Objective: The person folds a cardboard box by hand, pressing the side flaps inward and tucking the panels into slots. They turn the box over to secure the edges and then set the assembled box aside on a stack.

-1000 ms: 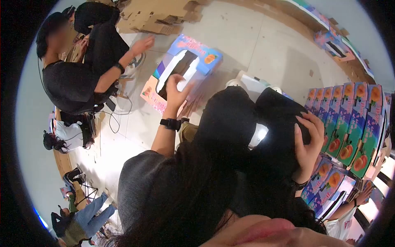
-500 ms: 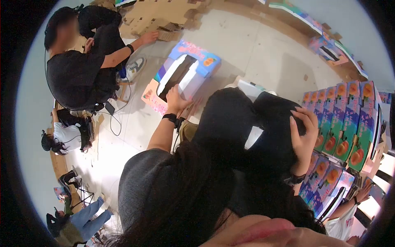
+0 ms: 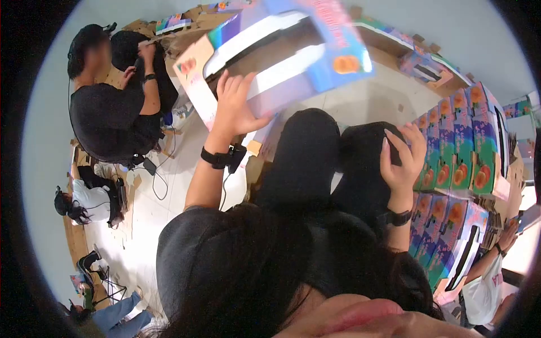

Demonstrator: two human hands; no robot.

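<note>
My left hand [image 3: 234,107] grips the near edge of a colourful cardboard fruit box [image 3: 298,79], fingers over the rim of its long top opening and thumb along the outside. The box is tilted and raised above the floor, with peach pictures and pink lettering on it. Its inside looks bare brown where it shows. My right hand [image 3: 406,158] is by my right knee, fingers spread and bent, holding nothing. Stacked fruit boxes [image 3: 459,141] of the same print stand just to its right.
On the left a seated person in black [image 3: 107,107] handles something by their lap. Cables [image 3: 160,180] trail over the floor. Another fruit box [image 3: 425,67] stands at the back right. More people are at the lower left, and a person's hand [image 3: 510,234] shows at far right.
My left hand has lifted the fruit box off the floor, up and forward, turning it. My right hand has risen slightly from the knee. The person in black has drawn one arm back.
</note>
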